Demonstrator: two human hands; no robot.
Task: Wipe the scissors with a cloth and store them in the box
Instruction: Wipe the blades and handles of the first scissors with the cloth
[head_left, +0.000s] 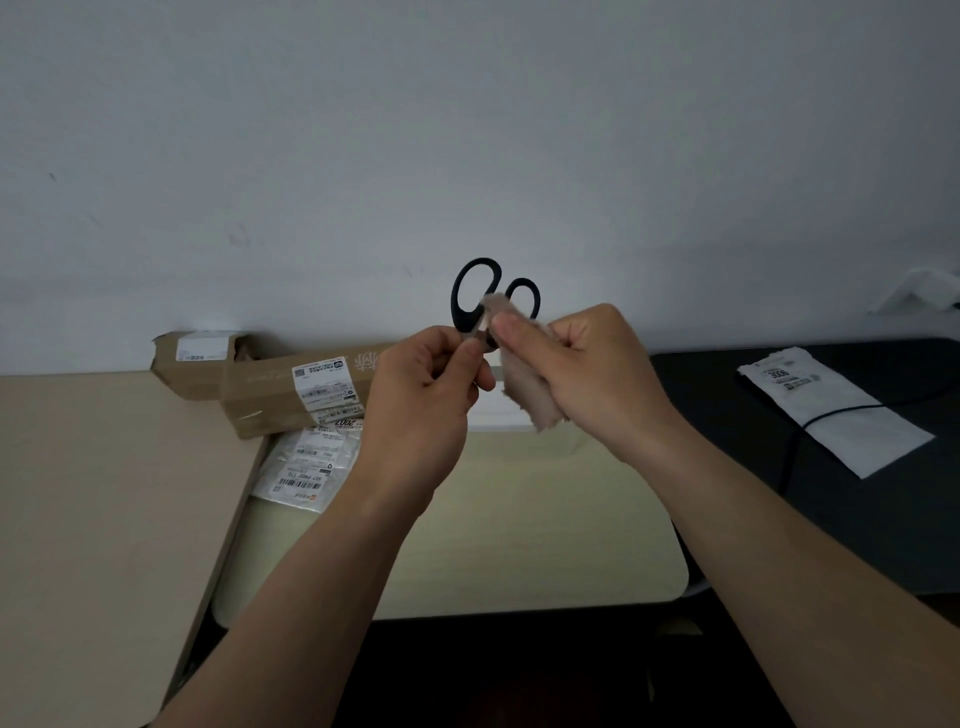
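Observation:
Black-handled scissors (470, 296) are held up in front of the wall, handle loops upward, blades hidden behind my fingers. My left hand (421, 400) pinches the scissors just below the handles. My right hand (587, 374) grips a beige cloth (524, 389) and presses it against the scissors near the pivot; the cloth's loose end hangs below the hand. A long brown cardboard box (270, 395) with shipping labels lies on the surface behind and left of my left hand.
A second cardboard box (202, 358) lies by the wall. White labelled mailer bags (306, 462) lie under the long box. At right, a black table holds a white mailer (831, 410) with a black cable (810, 426) across it. A cream tabletop (519, 530) is below my hands.

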